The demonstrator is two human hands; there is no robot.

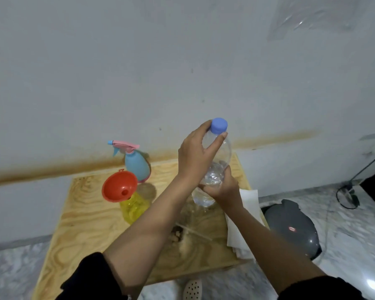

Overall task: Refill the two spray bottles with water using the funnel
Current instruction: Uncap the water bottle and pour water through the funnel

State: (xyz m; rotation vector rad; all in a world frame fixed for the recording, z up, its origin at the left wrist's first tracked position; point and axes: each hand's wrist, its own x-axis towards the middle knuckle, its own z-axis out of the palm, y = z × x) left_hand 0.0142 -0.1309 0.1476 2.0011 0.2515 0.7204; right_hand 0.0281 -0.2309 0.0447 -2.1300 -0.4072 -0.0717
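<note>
A clear water bottle (212, 176) with a blue cap (219, 125) is held up above the wooden table (91, 226). My right hand (224, 187) grips its lower body. My left hand (196, 156) holds the neck, fingers just under the cap. A yellow spray bottle (134, 207) stands at the left with a red funnel (119, 187) sitting in its mouth, its spray head off. Behind it stands a light blue spray bottle (136, 166) with a pink and blue trigger head (123, 146) on.
White paper towels (247, 215) lie at the table's right edge. A thin tube, perhaps a spray head's dip tube (193, 231), lies on the table under my arms. A grey domed appliance (292, 228) sits on the marble floor to the right. The wall is close behind.
</note>
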